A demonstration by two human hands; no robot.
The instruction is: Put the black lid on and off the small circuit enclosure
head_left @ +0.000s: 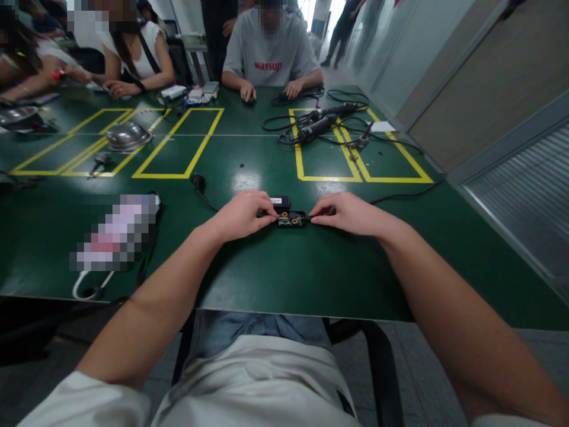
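A small open black case with a green circuit board inside (290, 220) lies on the green table (275, 273) in front of me. My left hand (242, 213) pinches its left end and my right hand (349, 213) pinches its right end. Just behind it sits a small black block with a white label (280, 202). A black cable (400, 194) runs off to the right from under my right hand.
Yellow tape rectangles mark the table. Electric screwdrivers with tangled black cables (320, 123) lie far right, a metal bowl (128, 136) far left, a black plug and cord (200, 184) near left. A blurred object (118, 231) lies at my left. People sit across the table.
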